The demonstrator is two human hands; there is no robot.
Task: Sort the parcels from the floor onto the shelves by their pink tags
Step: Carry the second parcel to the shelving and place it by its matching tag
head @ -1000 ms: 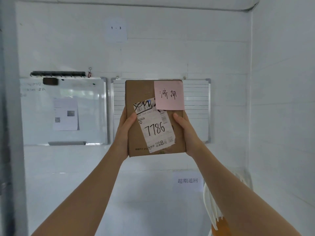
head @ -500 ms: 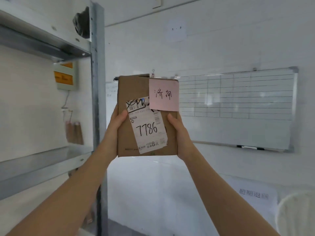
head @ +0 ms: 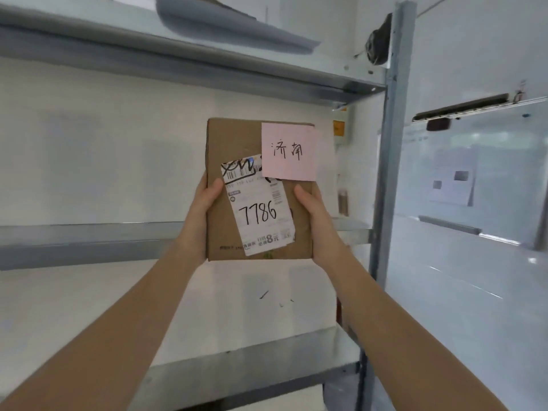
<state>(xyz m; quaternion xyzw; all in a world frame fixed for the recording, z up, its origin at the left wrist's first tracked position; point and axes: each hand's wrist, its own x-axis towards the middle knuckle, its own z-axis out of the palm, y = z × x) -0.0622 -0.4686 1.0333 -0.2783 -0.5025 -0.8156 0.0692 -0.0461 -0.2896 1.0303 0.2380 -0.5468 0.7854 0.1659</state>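
Note:
I hold a flat brown cardboard parcel (head: 234, 146) upright in front of me, its face toward the camera. A pink tag (head: 289, 151) with handwritten characters sticks to its top right corner. A white shipping label (head: 261, 212) marked 7786 covers its lower middle. My left hand (head: 198, 215) grips the parcel's left edge, thumb on the front. My right hand (head: 317, 221) grips the right edge the same way. The parcel hangs in front of the metal shelf unit, between the upper shelf (head: 207, 63) and the middle shelf (head: 74, 241).
A grey upright post (head: 391, 161) marks the shelf unit's right end. A lower shelf (head: 252, 369) runs under my forearms. A grey bag (head: 231, 28) lies on the upper shelf. A whiteboard (head: 474, 173) hangs on the wall to the right.
My view has swung left from the whiteboard wall to the shelf unit. The parcel stays in both hands, held the same way, and now faces the shelves.

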